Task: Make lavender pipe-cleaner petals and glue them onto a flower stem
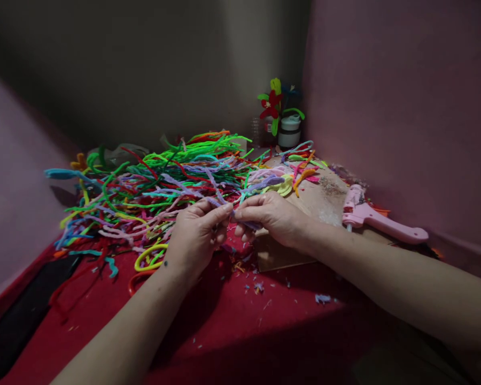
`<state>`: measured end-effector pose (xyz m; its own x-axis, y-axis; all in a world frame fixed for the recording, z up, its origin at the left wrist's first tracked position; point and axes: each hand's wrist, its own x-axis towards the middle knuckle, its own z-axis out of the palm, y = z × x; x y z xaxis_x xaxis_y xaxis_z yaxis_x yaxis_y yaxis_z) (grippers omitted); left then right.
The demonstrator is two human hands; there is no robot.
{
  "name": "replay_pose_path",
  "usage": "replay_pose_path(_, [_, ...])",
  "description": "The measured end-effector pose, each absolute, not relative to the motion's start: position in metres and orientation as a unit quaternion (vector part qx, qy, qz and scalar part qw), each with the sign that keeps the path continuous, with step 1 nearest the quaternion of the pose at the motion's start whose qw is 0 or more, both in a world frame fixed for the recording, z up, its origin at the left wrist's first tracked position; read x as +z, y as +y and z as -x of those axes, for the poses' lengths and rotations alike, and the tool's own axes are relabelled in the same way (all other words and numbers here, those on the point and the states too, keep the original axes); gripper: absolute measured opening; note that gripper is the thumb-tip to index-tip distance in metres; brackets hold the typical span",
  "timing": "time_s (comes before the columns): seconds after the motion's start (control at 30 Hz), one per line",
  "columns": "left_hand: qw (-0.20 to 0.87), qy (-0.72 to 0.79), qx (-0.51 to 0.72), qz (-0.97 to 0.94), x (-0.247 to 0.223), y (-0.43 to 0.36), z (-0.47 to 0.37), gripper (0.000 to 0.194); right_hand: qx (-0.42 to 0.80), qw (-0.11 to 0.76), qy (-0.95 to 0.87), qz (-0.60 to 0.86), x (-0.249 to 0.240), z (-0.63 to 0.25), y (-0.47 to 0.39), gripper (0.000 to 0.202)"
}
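My left hand (196, 230) and my right hand (272, 216) meet in the middle of the view, fingertips almost touching. Both pinch a lavender pipe cleaner (213, 184), whose fuzzy ends stick up past the left fingers. A short purple stretch also shows under the right fingers; how it is bent or joined between the fingertips is hidden. Just behind the hands spreads a large heap of pipe cleaners (184, 174) in green, red, pink, purple and yellow. Close to my left wrist lie a yellow loop (139, 261) and a red loop (132, 282), resembling scissor handles.
A pink glue gun (388, 222) lies at right on brown cardboard (282, 261). Bent petal-like pieces (304, 174) lie behind my right hand. At the back stand a red fuzzy flower (270, 105) and a lidded cup (289, 133). Fuzz scraps (323, 298) dot the red cloth (240, 331).
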<state>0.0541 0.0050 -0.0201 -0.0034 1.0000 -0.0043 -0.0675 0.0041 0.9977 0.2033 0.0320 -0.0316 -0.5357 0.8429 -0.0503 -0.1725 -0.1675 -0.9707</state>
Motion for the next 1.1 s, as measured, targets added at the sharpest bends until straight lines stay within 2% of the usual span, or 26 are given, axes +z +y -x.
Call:
replay_pose_path(0.13, [0.503,0.502,0.493,-0.502,-0.02,0.003,-0.053,0.02,0.697,0.383,-0.516,0.319,-0.031,-0.202,0.035,0.013])
replay_pose_path(0.2, [0.461,0.514,0.483,-0.539,-0.018,0.001,-0.054,0.018,0.701,0.382,-0.509,0.321,-0.031,-0.202,0.036,0.013])
replay_pose_path(0.3, [0.296,0.506,0.486,-0.648,-0.016,0.001,-0.053,0.008,0.703,0.376,-0.509,0.325,-0.03,-0.204,0.037,0.012])
replay_pose_path(0.4, [0.109,0.45,0.471,-0.75,-0.019,0.005,-0.046,0.013,0.699,0.357,-0.528,0.323,-0.028,-0.207,0.037,0.012])
replay_pose_path(0.47, [0.037,0.418,0.441,-0.793,-0.021,0.009,-0.038,0.016,0.7,0.337,-0.546,0.313,-0.026,-0.209,0.037,0.012])
replay_pose_path(0.57, [-0.003,0.377,0.392,-0.839,-0.019,0.012,-0.028,0.018,0.707,0.314,-0.561,0.296,-0.024,-0.212,0.038,0.009])
replay_pose_path(0.7, [0.005,0.362,0.354,-0.863,-0.009,0.006,-0.027,0.014,0.709,0.29,-0.577,0.285,-0.021,-0.212,0.037,0.01])
replay_pose_path(0.8, [0.083,0.419,0.36,-0.829,-0.001,-0.003,-0.031,0.014,0.684,0.281,-0.608,0.29,-0.016,-0.209,0.033,0.013])
replay_pose_path(0.87, [0.222,0.474,0.374,-0.766,0.002,-0.006,-0.033,0.015,0.614,0.286,-0.665,0.314,-0.01,-0.206,0.027,0.016])
replay_pose_path(0.93, [0.421,0.497,0.389,-0.652,0.002,-0.005,-0.032,0.018,0.463,0.319,-0.755,0.337,-0.005,-0.202,0.021,0.018])
replay_pose_path(1.0, [0.612,0.464,0.372,-0.521,0.001,-0.002,-0.029,0.02,0.259,0.374,-0.829,0.324,-0.003,-0.197,0.015,0.019])
replay_pose_path(1.07, [0.711,0.413,0.351,-0.448,0.0,0.001,-0.026,0.021,0.136,0.411,-0.856,0.283,-0.004,-0.194,0.013,0.019])
replay_pose_path(1.1, [0.712,0.402,0.362,-0.447,-0.001,0.002,-0.025,0.022,0.118,0.427,-0.855,0.269,-0.006,-0.193,0.014,0.018])
